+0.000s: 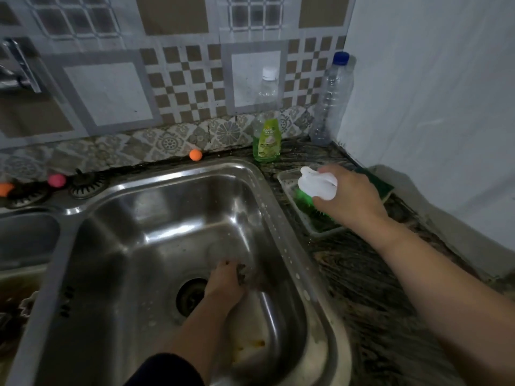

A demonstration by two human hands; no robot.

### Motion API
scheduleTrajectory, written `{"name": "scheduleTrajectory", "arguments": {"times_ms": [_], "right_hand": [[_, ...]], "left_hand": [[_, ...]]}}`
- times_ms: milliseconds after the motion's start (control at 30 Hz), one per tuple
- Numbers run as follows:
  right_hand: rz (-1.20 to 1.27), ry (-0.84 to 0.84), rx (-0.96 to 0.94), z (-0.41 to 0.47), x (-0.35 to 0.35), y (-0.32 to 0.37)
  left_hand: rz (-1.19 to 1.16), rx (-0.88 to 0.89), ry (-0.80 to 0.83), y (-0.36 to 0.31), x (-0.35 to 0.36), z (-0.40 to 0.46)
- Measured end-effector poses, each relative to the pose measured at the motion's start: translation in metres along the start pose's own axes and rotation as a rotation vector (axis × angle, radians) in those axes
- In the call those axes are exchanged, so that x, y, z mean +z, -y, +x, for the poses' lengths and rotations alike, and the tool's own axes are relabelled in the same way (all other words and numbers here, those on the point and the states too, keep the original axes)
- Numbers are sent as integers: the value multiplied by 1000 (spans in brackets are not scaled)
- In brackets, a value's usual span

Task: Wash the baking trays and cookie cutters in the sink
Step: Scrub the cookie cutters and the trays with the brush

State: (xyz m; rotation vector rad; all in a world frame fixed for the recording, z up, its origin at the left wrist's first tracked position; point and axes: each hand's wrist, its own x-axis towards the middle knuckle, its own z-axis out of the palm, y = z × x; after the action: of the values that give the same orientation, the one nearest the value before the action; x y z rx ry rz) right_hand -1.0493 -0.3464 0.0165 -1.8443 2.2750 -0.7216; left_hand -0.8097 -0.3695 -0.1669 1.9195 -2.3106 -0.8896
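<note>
At far left we see the tap (19, 68) on the tiled wall, then the steel sink (172, 190) with its drain (192, 298). The left hand (227, 285) reaches to the basin floor just beside the drain, its fingers curled round a small dark object (242, 273); we judge it a cookie cutter, though blur prevents certainty. No baking tray is clearly in view. A pale, yellow-stained item (248, 346) lies low in the basin, unidentified.

Risk 1, as we judge it: the small piece sits so near the open drain that a wet slip could send it in.

Further right, on the table (362, 288), stands 1 green dish-soap bottle (266, 140); we read "AROMA" on its label, the brand line above being too blurred. Beside it stand 2 clear plastic bottles (331, 101).

The right hand (348, 193) grips a white-handled brush with green bristles (315, 185) over a shallow clear tray (312, 218).

Risk 2: lifting the brush carelessly could tip this light tray or drip across the table.
</note>
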Motion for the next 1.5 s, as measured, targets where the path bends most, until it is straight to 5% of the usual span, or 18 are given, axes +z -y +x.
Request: {"name": "scheduleTrajectory", "arguments": {"times_ms": [167,300,400,533,867,1100,1500], "right_hand": [[175,-87,-50,-13,-8,28],[300,-63,-101,-36,1,69],[368,23,-125,-57,23,98],[351,125,-168,-88,64,129],[317,42,-381,-115,89,204],[306,-11,-372,-126,94,230],[292,9,-336,-130,103,240]], "left_hand": [[-151,-31,-85,-4,-21,-6],[-845,-193,-107,-9,-46,-21],[-1450,-338,71,-3,-69,-38],[-1796,-256,247,20,-101,-68],[-1923,-188,45,87,-156,-115],[-1798,-85,-79,108,-176,-135],[-1828,9,17,127,-181,-138]]}}
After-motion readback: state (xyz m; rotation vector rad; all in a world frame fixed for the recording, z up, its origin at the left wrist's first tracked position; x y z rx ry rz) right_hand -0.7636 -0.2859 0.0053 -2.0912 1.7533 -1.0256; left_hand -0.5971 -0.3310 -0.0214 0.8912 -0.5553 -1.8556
